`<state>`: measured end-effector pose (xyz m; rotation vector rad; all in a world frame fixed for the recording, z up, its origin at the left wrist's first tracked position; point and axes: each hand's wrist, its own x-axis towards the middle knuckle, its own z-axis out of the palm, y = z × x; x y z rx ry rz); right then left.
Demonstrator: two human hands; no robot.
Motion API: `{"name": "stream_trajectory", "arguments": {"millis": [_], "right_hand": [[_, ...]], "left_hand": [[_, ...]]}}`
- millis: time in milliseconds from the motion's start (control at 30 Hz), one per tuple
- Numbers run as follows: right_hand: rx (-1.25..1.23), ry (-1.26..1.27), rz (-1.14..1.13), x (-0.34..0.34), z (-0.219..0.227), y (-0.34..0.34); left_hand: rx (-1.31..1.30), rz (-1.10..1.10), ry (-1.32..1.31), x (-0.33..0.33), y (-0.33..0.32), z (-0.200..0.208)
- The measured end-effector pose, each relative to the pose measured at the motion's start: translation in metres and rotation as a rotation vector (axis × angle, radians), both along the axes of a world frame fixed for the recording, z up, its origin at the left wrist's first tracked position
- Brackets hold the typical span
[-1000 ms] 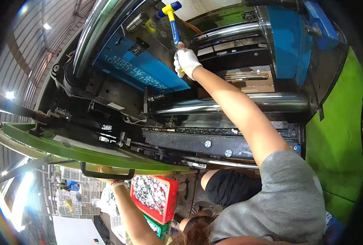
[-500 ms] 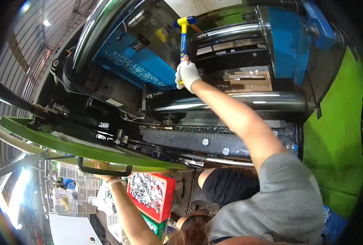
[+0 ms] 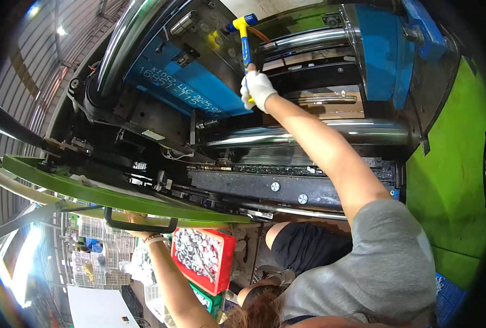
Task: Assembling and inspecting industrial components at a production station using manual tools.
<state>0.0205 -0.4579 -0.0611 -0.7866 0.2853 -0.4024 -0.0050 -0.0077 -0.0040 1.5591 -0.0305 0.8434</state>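
I'm gripping the hammer (image 3: pixel 243 34) in my gloved right hand (image 3: pixel 258 89); left hand (image 3: pixel 139 225) clutching the door handle (image 3: pixel 140 225); a glancing blow could ding that blue mold plate (image 3: pixel 185 90).

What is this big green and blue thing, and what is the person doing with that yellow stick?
The picture comes from a camera worn on the person's head, looking out at their own arms. Its round lens bends straight lines near the edges.

The big thing is a factory machine with green covers, a blue block inside and shiny steel bars running across.

The yellow stick is the handle of a hammer with a blue and yellow head. The right hand, in a white glove, grips it and reaches deep into the machine.

The left hand holds a black handle on the green door. Beside that arm is a red tray full of small silver metal parts.
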Motion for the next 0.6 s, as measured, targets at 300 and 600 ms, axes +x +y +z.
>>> {"name": "stream_trajectory", "arguments": {"millis": [300,600], "right_hand": [[0.318,-0.415,-0.399,0.007,-0.006,-0.008],[0.087,-0.183,-0.176,-0.020,-0.003,-0.001]], "left_hand": [[0.048,0.023,0.018,0.000,-0.004,0.002],[0.078,-0.088,-0.025,0.013,0.023,-0.006]]}}
